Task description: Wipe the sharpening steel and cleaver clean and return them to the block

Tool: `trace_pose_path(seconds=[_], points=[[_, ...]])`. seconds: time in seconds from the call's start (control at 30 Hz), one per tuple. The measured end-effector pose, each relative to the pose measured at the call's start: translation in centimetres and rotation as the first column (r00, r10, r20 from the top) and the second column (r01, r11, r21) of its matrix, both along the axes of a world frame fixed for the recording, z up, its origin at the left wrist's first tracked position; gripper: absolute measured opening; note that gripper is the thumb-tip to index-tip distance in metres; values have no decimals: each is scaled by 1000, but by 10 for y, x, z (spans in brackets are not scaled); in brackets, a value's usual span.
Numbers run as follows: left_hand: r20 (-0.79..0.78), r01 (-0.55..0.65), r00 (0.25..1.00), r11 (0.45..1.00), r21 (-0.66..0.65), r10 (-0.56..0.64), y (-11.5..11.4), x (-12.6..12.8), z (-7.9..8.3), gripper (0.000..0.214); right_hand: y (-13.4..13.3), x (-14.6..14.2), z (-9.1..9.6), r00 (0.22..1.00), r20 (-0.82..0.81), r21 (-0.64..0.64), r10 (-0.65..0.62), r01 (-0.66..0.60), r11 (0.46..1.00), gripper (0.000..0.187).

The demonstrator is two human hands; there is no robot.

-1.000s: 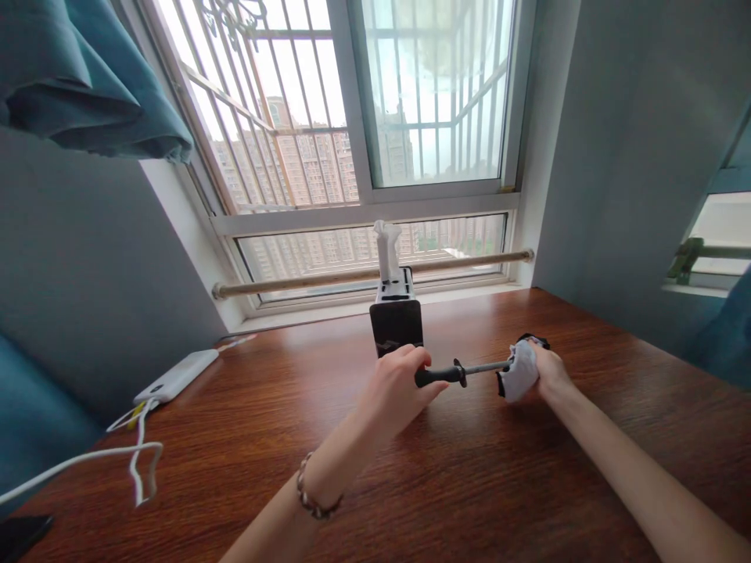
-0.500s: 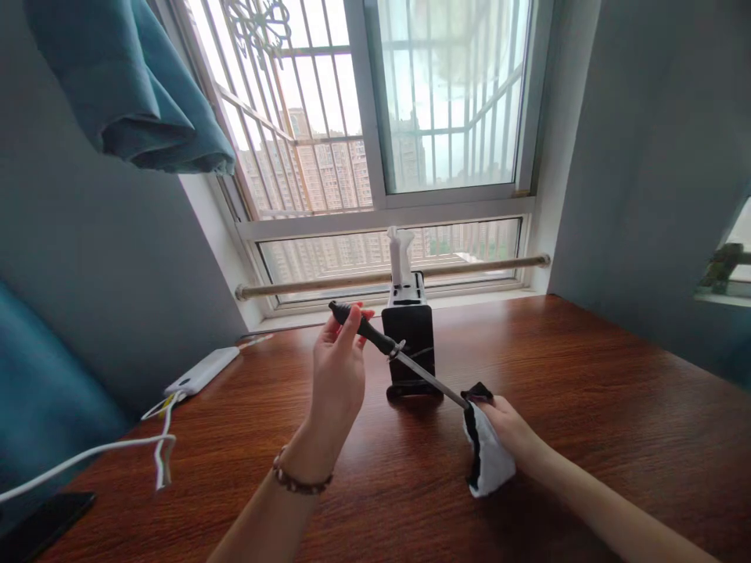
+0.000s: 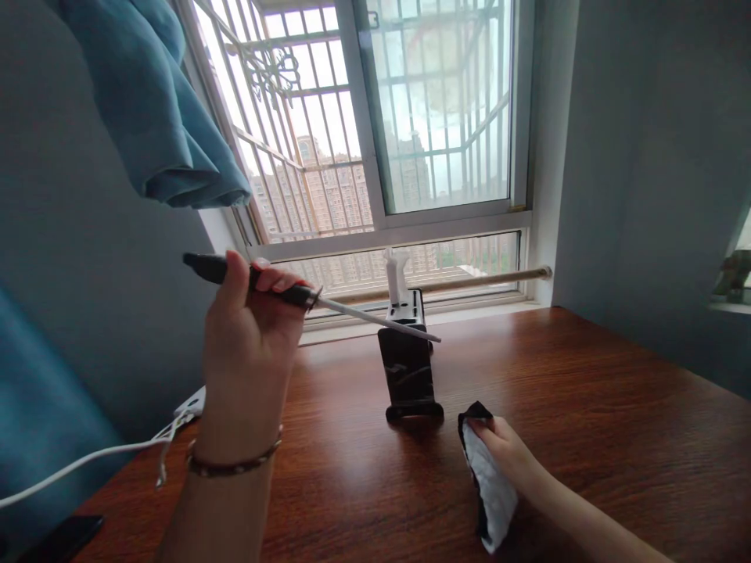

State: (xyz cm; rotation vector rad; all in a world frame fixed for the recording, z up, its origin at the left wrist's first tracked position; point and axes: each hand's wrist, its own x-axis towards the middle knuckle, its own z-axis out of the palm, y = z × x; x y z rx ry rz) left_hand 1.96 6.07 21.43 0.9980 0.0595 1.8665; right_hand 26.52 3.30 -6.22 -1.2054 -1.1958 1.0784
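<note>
My left hand [image 3: 252, 328] is raised and closed around the black handle of a honing steel [image 3: 369, 314]. Its thin metal rod points right, its tip in front of the top of a black knife block [image 3: 409, 367]. Low on the right, my right hand [image 3: 501, 446] grips a white cloth with black edging [image 3: 490, 485], which hangs down toward the tabletop. The rod and the cloth are apart. The knife block stands upright on the table near the window, with white handles [image 3: 397, 277] sticking up from its slotted top.
The brown wooden table [image 3: 563, 391] reaches to the window sill. At left lie a white power strip [image 3: 192, 401] with a white cable [image 3: 88, 451] and a dark flat object [image 3: 73, 538]. A blue curtain [image 3: 170, 133] hangs upper left. A pipe [image 3: 486, 280] crosses below the window.
My left hand has moved left and up, drawing the steel's rod out of the cloth. My right hand stays low with the cloth. The view has shifted slightly.
</note>
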Motion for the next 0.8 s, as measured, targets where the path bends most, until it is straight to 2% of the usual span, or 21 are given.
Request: trace_pose_path(seconds=[0.1, 0.17, 0.23, 0.33, 0.5, 0.63, 0.8], points=[[7, -106, 994, 966, 237, 108, 10, -6, 29, 25, 1, 1, -7, 996, 80, 57, 28, -33, 998, 56], [11, -157, 987, 936, 315, 162, 19, 0, 40, 28, 0, 0, -8, 990, 137, 78, 40, -51, 996, 53], [-19, -186, 978, 916, 356, 206, 28, 12, 44, 28, 0, 1, -7, 983, 181, 85, 43, -59, 995, 53], [-55, -222, 964, 903, 369, 260, 43, 35, 40, 30, 0, 4, -5, 974, 223, 95, 31, -54, 994, 53], [-150, -212, 953, 932, 295, 265, 61, 64, 21, 30, 3, 9, -6, 966, 259, 111, -5, -25, 994, 53], [-166, -176, 959, 942, 287, 229, 72, 74, 14, 28, 5, 10, -7, 960, 281, 120, -4, -30, 992, 54], [-193, -206, 944, 935, 288, 267, 79, 78, 18, 29, 4, 11, -7, 957, 291, 131, -3, -37, 991, 52]])
